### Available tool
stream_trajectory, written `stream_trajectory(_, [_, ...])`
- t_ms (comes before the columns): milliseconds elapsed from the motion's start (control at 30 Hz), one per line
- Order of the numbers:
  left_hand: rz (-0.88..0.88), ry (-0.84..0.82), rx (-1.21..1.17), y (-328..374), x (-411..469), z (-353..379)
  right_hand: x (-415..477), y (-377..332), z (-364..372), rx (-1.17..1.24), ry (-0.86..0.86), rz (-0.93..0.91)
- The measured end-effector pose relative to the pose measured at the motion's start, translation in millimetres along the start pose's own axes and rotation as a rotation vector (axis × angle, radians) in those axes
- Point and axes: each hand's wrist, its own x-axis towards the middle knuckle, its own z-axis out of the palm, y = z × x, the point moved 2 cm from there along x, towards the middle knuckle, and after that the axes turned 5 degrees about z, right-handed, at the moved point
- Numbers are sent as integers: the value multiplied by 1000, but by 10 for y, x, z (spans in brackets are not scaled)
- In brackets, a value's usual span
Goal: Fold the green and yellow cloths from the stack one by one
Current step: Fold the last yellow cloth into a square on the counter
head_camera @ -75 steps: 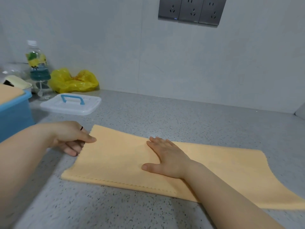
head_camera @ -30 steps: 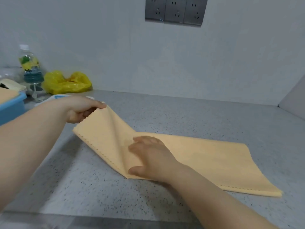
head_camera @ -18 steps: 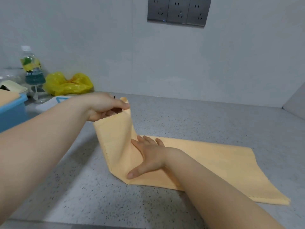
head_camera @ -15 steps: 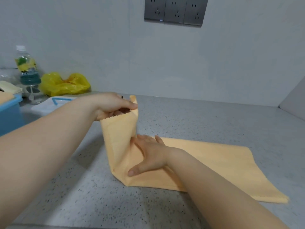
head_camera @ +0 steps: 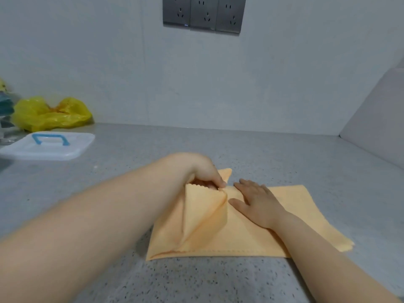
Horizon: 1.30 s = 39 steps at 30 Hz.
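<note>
left hand [head_camera: 202, 171] pinches the yellow cloth [head_camera: 293, 204] by its zigzag edge, seemingly lifted; right hand [head_camera: 258, 204] presses flat, fingers straight.

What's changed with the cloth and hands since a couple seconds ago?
The left hand, pinching the left edge of the yellow cloth, lifted it and carried it rightward over the middle. The right hand stayed pressed flat on the cloth's middle.

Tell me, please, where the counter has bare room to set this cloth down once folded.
The counter is bare behind the yellow cloth up to the wall, and right of it. The far left is crowded: the clear lid and the yellow bag.
</note>
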Motion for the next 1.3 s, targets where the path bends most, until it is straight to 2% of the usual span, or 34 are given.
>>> stream_trajectory(133, [-38,-100,-200,-8,4,217,-7,5,-5,17,-1,-17])
stream_trajectory(233, [78,-60,-316,-42,-81,213,-13,1,-15,24,1,-14])
stream_trajectory(300, [215,120,-210,-162,-125,195,-17,1,-17,29,6,-11])
stream_trajectory(367, [309,315,54,-385,-179,217,-21,6,-14,37,7,-10])
stream_trajectory(400, [315,351,185,-515,-209,257,-19,4,-14,38,6,-12])
stream_trajectory(500, [251,304,452,-823,-222,422,-11,9,-13,38,7,-16])
stream_trajectory(700, [136,349,608,-899,-126,552,-17,17,-3,41,0,-13])
stream_trajectory(800, [115,328,643,-904,-118,558,-46,5,-67,199,33,-1])
stream_trajectory(900, [113,314,658,-902,-121,567,-116,-69,-248,469,244,63])
stream_trajectory(1000, [120,305,656,-896,-122,571,-179,-410,-401,415,430,-34])
stream_trajectory(1067, [121,299,655,-892,-125,563,-156,-770,-401,335,381,-178])
stream_trajectory(1133, [127,291,651,-889,-135,565,-84,-1066,-285,255,262,-225])
stream_trajectory(1300, [165,311,636,-900,-140,569,47,-1079,40,226,84,-81])
